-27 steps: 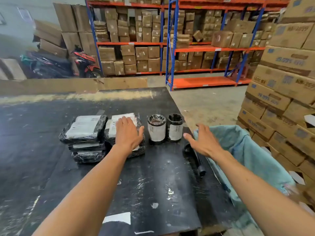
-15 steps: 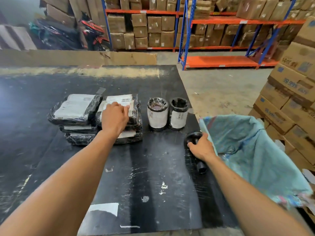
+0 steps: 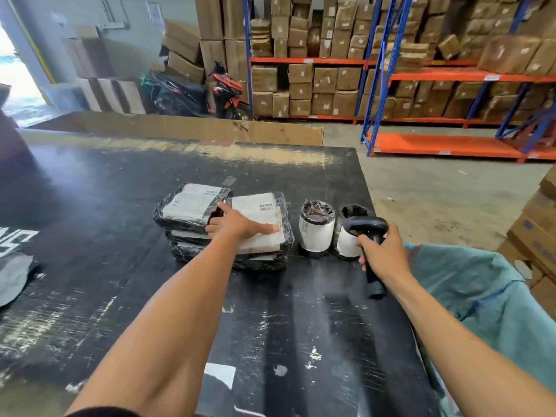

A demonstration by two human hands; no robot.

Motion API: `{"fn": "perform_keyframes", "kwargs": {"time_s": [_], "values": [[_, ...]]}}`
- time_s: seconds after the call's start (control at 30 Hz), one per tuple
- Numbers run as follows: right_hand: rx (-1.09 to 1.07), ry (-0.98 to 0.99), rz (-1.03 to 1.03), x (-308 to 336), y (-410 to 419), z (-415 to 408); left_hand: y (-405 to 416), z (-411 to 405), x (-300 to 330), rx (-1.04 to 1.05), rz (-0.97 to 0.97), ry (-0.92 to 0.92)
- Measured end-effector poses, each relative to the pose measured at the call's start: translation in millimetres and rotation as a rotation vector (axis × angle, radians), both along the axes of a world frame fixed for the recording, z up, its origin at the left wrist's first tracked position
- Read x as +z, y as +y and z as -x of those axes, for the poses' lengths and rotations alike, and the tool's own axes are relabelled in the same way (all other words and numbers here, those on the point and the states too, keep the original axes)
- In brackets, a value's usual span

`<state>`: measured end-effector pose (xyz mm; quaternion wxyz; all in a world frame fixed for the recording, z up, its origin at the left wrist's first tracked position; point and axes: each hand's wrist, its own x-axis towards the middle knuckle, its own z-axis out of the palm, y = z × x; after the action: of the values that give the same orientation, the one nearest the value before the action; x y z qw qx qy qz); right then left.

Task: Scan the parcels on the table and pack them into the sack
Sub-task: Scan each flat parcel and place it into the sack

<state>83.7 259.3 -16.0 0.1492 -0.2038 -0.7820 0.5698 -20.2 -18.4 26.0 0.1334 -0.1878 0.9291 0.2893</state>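
Observation:
Two stacks of flat black-wrapped parcels with white labels lie side by side on the black table [image 3: 120, 236]. My left hand [image 3: 237, 225] grips the left edge of the top parcel [image 3: 261, 218] of the right stack, thumb across its label. The left stack [image 3: 189, 206] touches it. Two round parcels stand to the right: one [image 3: 316, 228] in full view, the other [image 3: 346, 242] partly hidden behind the scanner. My right hand [image 3: 382, 254] holds the black handheld scanner [image 3: 365, 227] by its handle, lifted off the table, head pointing left. The teal sack [image 3: 469, 284] hangs open off the table's right edge.
Stacked cardboard boxes [image 3: 538, 224] stand on the floor right of the sack. A low cardboard wall [image 3: 186, 130] runs along the table's far edge. Blue-and-orange shelving [image 3: 391, 76] full of boxes and a parked motorbike [image 3: 222, 91] are behind. Grey fabric [image 3: 13, 278] lies at the table's left edge.
My right hand closed on the scanner lying at the table's edge and lifted it toward the round parcels. My left hand shifted from resting flat on the top parcel to gripping its edge.

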Motion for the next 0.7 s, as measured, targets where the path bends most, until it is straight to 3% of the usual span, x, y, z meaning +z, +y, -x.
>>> {"fn": "perform_keyframes", "kwargs": {"time_s": [0.2,0.33,0.7], "values": [[0.157,0.075,0.146,17.8,-39.0,-0.2,-0.9,-16.7,-16.2,-0.03,-0.099,0.201],[0.305,0.077,0.187,32.3,-71.4,-6.1,1.9,-29.6,-16.6,-0.161,-0.003,0.362],[0.309,0.161,0.061,61.0,-125.1,-30.2,-22.9,-81.0,-33.1,-0.141,-0.195,0.53]]}}
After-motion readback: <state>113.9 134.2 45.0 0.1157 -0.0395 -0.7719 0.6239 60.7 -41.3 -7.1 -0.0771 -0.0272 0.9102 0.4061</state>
